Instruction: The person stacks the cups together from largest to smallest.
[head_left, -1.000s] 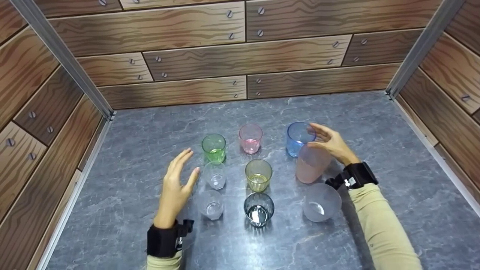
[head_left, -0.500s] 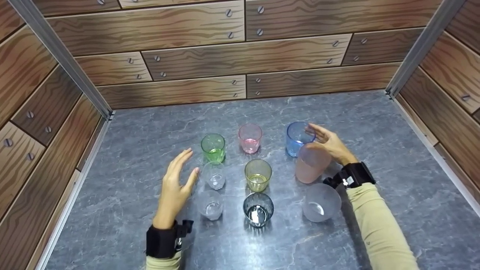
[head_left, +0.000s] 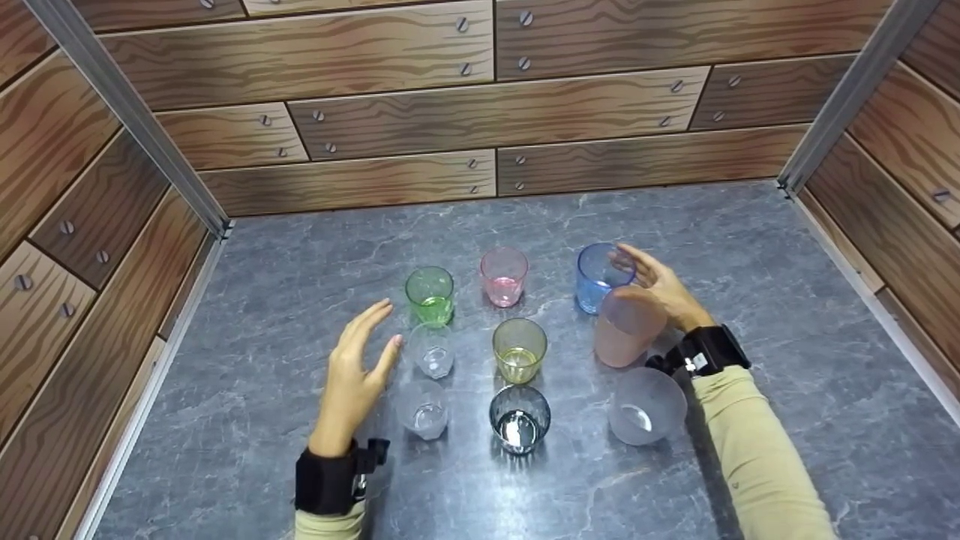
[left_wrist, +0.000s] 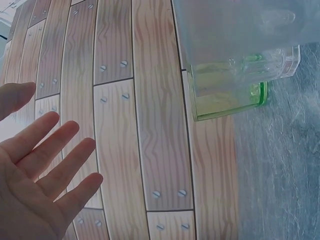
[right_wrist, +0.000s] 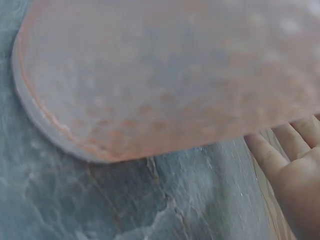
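Two open hands (head_left: 352,371) beside tumblers (head_left: 628,327)

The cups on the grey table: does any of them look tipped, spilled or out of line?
Nothing is spilled or tipped. The odd one is the frosted pink cup: it stands mouth down, while the blue cup behind it and the frosted clear cup in front stand mouth up. The right hand is beside it, fingers straight.

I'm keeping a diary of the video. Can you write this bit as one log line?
left hand: open, beside clear cups | right hand: open, fingers by blue cup and pink cup | nothing lifted
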